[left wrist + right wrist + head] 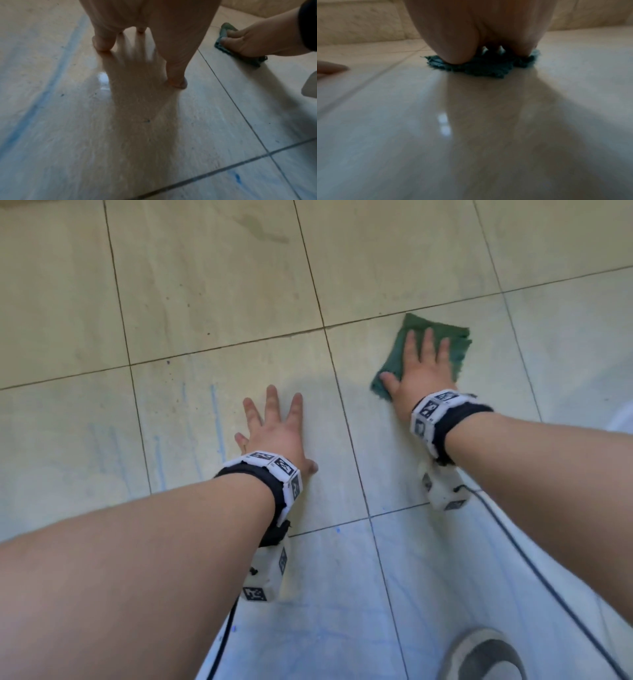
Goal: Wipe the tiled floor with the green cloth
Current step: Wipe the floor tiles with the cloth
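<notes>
A folded green cloth point(397, 354) lies flat on the pale tiled floor point(205, 302), just past a grout line at the right. My right hand point(423, 368) presses on it with straight, spread fingers, palm down. In the right wrist view the cloth point(481, 67) shows under the palm. From the left wrist view the cloth point(223, 44) pokes out beneath the right hand point(254, 39). My left hand point(274, 426) rests flat on the bare tile, fingers spread, holding nothing; its fingertips point(102, 43) touch the floor.
Blue streaks point(215, 419) mark the tile left of my left hand, and one blue line point(51, 75) runs beside it. A dark stain point(260, 227) lies on a far tile. My shoe point(486, 655) is at the bottom right; black cables point(534, 570) trail from both wrists.
</notes>
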The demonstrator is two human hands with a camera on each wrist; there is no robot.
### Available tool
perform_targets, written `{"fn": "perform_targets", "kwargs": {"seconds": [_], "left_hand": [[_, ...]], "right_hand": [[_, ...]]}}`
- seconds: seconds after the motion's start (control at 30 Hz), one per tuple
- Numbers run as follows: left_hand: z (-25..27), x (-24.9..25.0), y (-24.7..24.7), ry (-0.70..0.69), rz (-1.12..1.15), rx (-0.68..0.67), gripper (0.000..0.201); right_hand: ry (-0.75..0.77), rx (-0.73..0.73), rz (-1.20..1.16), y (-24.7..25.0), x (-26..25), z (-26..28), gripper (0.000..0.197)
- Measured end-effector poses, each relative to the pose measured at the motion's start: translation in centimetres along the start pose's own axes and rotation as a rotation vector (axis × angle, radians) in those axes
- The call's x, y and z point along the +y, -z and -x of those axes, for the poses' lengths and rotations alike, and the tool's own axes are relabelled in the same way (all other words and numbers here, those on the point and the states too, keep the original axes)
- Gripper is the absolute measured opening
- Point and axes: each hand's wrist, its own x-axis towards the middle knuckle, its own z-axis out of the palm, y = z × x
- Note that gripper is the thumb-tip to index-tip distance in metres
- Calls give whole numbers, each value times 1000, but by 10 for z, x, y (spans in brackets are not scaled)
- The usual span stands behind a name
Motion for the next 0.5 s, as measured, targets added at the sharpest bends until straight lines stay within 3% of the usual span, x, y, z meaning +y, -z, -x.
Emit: {"fn": "perform_targets", "kwargs": {"seconds": [0.13, 0.23, 0.3, 0.4, 0.5], "left_hand": [[-1, -1, 0, -9, -21, 23, 115], [-2, -1, -1, -5, -26, 43, 115], [0, -1, -1, -4, -34, 36, 115], [1, 0, 0, -4, -31, 37, 114], [2, 1, 1, 1, -35, 31, 114]], "right_hand": [[327, -71, 32, -28, -68, 64, 86], [389, -97, 11, -34, -65, 71, 85], [287, -33, 7, -30, -33, 51, 84], [-29, 11, 3, -22, 29, 13, 84], [-155, 14, -50, -22, 31, 4, 86]]}}
